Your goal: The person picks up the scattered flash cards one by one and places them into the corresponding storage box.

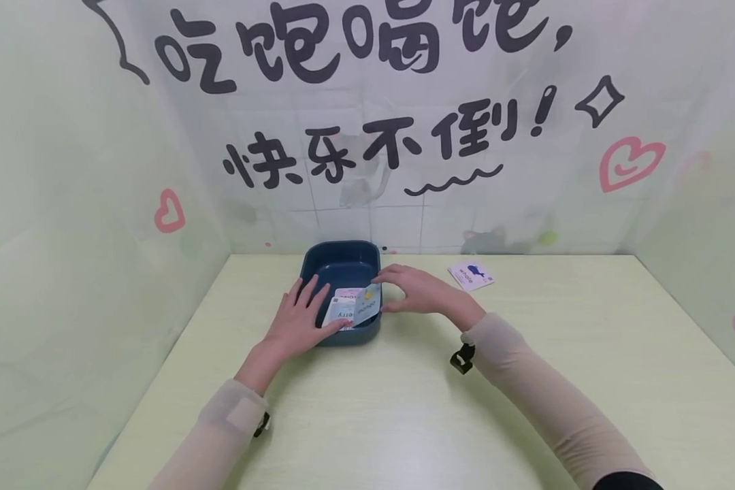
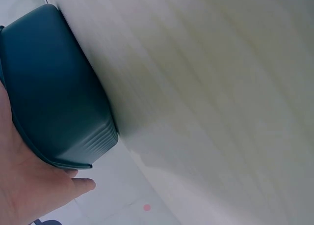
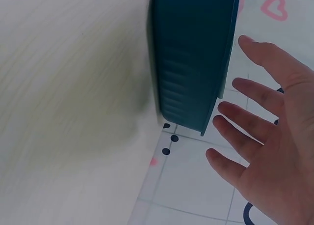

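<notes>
Over the blue tray [image 1: 310, 267], both hands, left [image 1: 298, 320] and right [image 1: 418, 288], spread flat, touch cards [image 1: 354, 307].

Left hand [image 1: 297, 321]: palm down, fingers straight and spread, pointing toward 1 o'clock. Right hand [image 1: 418, 289]: palm down, fingers extended toward 9 o'clock, thumb underneath. Both forearms sleeved.

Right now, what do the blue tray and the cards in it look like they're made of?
The blue tray looks like moulded plastic: matte, rounded corners, ribbed lower wall. The cards look like thin printed cardboard, flat with pictures and words; whether they are laminated I cannot tell.
</notes>
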